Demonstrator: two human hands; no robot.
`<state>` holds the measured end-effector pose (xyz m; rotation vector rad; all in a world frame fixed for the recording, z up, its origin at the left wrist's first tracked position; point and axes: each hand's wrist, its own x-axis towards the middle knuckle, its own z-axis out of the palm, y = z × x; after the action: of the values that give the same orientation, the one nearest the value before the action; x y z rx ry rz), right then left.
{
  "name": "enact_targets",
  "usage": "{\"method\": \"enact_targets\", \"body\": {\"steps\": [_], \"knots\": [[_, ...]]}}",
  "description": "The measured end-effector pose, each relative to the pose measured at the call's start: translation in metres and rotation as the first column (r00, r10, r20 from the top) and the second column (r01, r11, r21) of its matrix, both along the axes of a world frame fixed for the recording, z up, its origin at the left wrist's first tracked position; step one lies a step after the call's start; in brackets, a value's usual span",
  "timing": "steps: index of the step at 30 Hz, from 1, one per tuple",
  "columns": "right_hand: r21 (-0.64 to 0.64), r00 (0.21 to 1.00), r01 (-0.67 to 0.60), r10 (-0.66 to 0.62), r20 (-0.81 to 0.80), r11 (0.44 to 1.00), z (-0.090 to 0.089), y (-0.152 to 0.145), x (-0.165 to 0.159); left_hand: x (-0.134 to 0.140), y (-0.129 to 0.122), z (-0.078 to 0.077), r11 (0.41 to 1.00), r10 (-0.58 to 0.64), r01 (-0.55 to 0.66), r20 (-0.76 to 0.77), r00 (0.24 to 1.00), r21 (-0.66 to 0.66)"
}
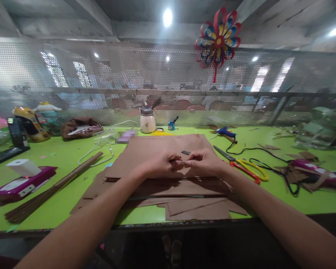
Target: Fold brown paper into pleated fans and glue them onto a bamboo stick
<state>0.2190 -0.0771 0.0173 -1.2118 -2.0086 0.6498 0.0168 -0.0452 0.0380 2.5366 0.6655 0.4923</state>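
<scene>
My left hand (164, 164) is closed around a small crumpled or folded brown paper piece (176, 158), which shows at its fingertips. Just beside it, my right hand (202, 161) pinches thumb against fingers, almost touching the left. Whatever lies in that pinch is too small to make out. Both hands are over a stack of brown paper sheets (145, 149) in front of me. On the top sheet, just beyond the fingers, lies a small dark flat blade-like piece (185, 152).
Scissors (248, 168) with red and yellow handles and a blue glue gun (226, 132) lie to the right. Purple power strips (22, 185) (316, 172) sit at both sides. A rolled brown paper stick (64, 181) lies left. A white jar (147, 121) stands behind the stack.
</scene>
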Motion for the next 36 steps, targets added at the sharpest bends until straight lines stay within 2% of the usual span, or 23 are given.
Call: {"method": "enact_targets", "body": {"steps": [4,8,11,14,18,24,26,30,36], "knots": [[-0.017,0.997,0.029,-0.03,-0.071,0.999,0.0,0.001,0.0,0.004,0.001,-0.004,0.993,-0.013,0.012,0.008,1.0,0.118],[0.01,0.996,0.042,-0.041,-0.08,0.999,0.003,-0.001,-0.001,0.005,-0.001,-0.001,0.986,-0.004,0.008,-0.026,1.0,0.164],[0.026,0.995,-0.011,0.014,-0.1,1.0,0.005,-0.003,0.0,0.006,-0.003,0.002,0.986,-0.007,0.014,-0.041,0.999,0.169],[-0.008,0.991,-0.077,0.075,-0.115,0.997,0.006,-0.002,0.006,0.007,-0.005,0.001,0.995,-0.021,0.024,-0.024,0.999,0.098],[-0.099,0.992,-0.062,0.05,-0.118,0.993,0.003,0.002,0.014,0.006,-0.003,-0.002,0.999,-0.028,0.028,0.002,1.0,-0.046],[-0.204,0.988,-0.056,0.025,-0.154,0.977,0.001,0.005,0.015,0.004,0.0,-0.004,0.954,-0.001,-0.001,-0.007,1.0,-0.299],[-0.219,0.985,-0.073,0.036,-0.168,0.973,0.0,0.006,0.016,0.003,0.001,-0.004,0.946,0.007,-0.011,-0.015,1.0,-0.325],[-0.291,0.968,-0.09,0.015,-0.249,0.952,-0.002,0.011,0.02,0.0,0.002,-0.002,0.958,0.051,-0.059,-0.038,0.998,-0.28],[-0.426,0.924,-0.156,-0.021,-0.383,0.891,-0.002,0.012,0.025,-0.003,0.003,-0.001,0.943,0.095,-0.103,-0.038,0.995,-0.316]]}}
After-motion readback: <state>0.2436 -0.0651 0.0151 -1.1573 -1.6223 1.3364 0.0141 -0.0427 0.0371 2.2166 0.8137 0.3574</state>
